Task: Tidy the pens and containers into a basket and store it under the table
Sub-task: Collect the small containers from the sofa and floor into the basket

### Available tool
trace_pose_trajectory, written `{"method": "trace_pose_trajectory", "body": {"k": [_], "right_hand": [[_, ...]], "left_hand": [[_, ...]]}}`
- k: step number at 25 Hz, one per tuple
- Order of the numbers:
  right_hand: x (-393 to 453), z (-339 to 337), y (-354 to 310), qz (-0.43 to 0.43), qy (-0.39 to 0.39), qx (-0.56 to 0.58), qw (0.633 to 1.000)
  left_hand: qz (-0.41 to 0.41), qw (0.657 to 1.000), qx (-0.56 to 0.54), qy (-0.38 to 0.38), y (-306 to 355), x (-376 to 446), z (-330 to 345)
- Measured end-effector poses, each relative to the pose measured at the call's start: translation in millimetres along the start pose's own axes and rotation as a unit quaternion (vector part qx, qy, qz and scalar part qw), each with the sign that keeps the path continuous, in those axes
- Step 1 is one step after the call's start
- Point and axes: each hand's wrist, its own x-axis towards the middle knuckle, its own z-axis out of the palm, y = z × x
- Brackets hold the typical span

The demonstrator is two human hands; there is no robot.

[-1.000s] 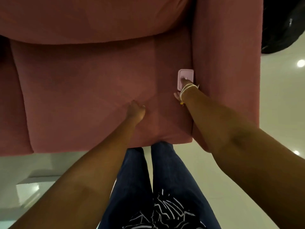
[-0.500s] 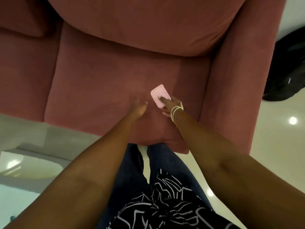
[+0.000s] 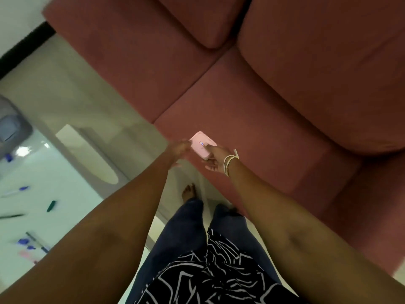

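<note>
My right hand (image 3: 215, 157), with pale bangles on the wrist, grips a small pink box (image 3: 201, 144) with a tiny blue light, held just above the front edge of the sofa seat. My left hand (image 3: 178, 149) reaches to the box's left side, fingers apart, touching or nearly touching it. Several pens lie scattered on the glass table at the left: a green pen (image 3: 51, 206), a blue-capped pen (image 3: 16, 190), and blue and pink ones (image 3: 28, 244) nearer me. No basket is in view.
A dusty-pink sofa (image 3: 274, 95) fills the upper right. The glass table (image 3: 54, 172) stands at the left, with a grey object (image 3: 11, 126) at its far end. My legs and a bare foot (image 3: 189, 190) stand between sofa and table on a pale floor.
My right hand has carried the pink box from beside the sofa arm toward the seat's front edge. My left hand has come up to it. My view has swung left, showing the table.
</note>
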Motion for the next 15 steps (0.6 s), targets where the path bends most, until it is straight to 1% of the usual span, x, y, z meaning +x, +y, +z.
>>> {"method": "trace_pose_trajectory", "body": {"k": [5, 9, 12, 15], "right_hand": [[21.0, 123.2, -32.1, -0.012, -0.053, -0.128, 0.990], [44.6, 201.9, -60.3, -0.012, -0.095, -0.201, 0.975], [65.3, 255.9, -89.8, -0.024, -0.091, -0.257, 0.962], [83.3, 302.6, -121.7, -0.030, -0.090, -0.292, 0.952]], "left_hand": [[-0.005, 0.995, -0.094, 0.039, -32.9, 6.0, -108.2], [-0.033, 0.979, -0.183, 0.086, -53.0, 22.5, -174.8], [-0.052, 0.959, -0.254, 0.116, -55.9, 34.8, -213.7], [-0.067, 0.936, -0.312, 0.151, -43.9, 45.2, -251.6]]}}
